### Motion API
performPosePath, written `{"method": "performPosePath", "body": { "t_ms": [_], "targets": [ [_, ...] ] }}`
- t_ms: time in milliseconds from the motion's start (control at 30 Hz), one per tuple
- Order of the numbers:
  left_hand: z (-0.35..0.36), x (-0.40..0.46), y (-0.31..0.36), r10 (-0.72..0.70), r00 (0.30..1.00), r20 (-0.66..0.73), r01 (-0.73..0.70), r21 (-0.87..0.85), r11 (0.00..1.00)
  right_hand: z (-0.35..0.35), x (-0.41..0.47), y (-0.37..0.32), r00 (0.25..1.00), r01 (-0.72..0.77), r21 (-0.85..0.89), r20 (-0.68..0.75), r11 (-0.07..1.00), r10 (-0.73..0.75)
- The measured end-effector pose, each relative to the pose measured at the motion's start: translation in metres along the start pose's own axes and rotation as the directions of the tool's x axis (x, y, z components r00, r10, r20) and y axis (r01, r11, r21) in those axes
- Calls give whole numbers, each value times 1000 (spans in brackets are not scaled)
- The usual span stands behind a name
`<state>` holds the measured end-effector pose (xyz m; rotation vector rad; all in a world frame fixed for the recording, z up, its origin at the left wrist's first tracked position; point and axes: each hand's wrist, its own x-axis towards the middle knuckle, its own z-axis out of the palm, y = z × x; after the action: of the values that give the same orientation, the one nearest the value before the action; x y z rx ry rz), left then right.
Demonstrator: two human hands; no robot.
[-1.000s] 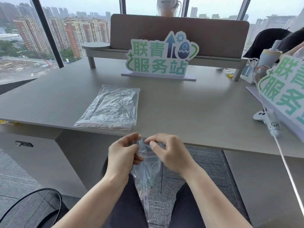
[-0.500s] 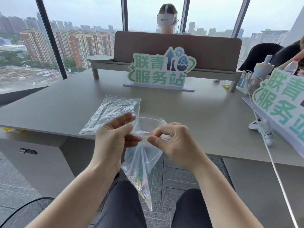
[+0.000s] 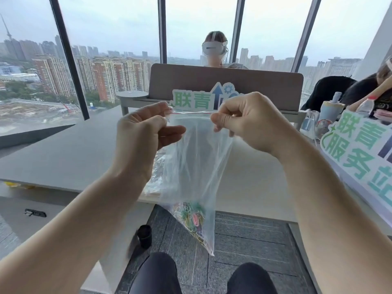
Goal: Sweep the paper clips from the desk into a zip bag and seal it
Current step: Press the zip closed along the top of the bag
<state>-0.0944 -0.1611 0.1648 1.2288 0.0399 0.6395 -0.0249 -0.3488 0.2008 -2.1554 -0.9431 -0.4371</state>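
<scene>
A clear zip bag (image 3: 195, 158) with a red line along its top strip hangs in front of me above the desk's front edge. Several coloured paper clips (image 3: 192, 215) lie bunched in its lower corner. My left hand (image 3: 142, 132) pinches the left end of the zip strip between thumb and fingers. My right hand (image 3: 246, 122) pinches the right end. The strip is stretched straight between both hands.
The grey desk (image 3: 70, 158) carries a stack of spare clear bags (image 3: 154, 177), mostly hidden behind the held bag and my left arm. A green-lettered sign (image 3: 199, 98) stands at the back, another sign (image 3: 360, 153) at the right. A person in a headset sits beyond the divider.
Both hands have lifted the bag from lap height to well above the desk edge and moved apart, pulling the zip strip taut. The view has tilted up.
</scene>
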Motion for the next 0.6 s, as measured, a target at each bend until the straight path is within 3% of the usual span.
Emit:
{"method": "performPosePath", "body": {
  "t_ms": [333, 600],
  "targets": [
    [37, 39, 12, 109, 994, 32, -113, 166, 980, -35, 43, 11, 998, 49, 17, -51, 999, -48],
    [65, 72, -6, 89, 995, 36, -95, 234, 968, -42, 61, 47, 995, 34, -12, -95, 999, -35]
  ]
}}
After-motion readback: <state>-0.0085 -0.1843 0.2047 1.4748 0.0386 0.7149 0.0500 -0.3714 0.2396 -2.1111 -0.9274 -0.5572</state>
